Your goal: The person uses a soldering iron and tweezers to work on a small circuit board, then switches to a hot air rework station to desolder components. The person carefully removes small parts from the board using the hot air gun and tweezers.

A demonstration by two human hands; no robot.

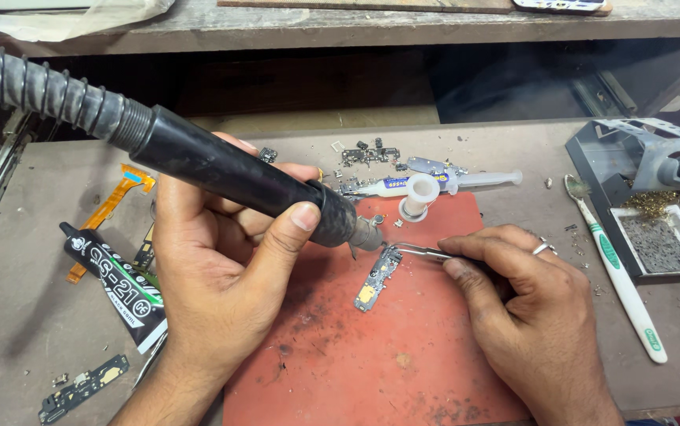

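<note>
At centre left, the left hand (221, 268) is clamped around a black hot-air handpiece (221, 170), nozzle just above a small circuit board (377, 278). To its right, the right hand (525, 308) pinches metal tweezers (421, 252), whose tips touch the board's far end. Board rests on a red mat (403, 355). Farther off: white syringe (434, 184), toothbrush (620, 272) right, black tube (119, 284) left.

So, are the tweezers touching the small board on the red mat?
Touching. The head view shows the tweezers, held in the right hand, with their tip meeting the top end of the board.
</note>
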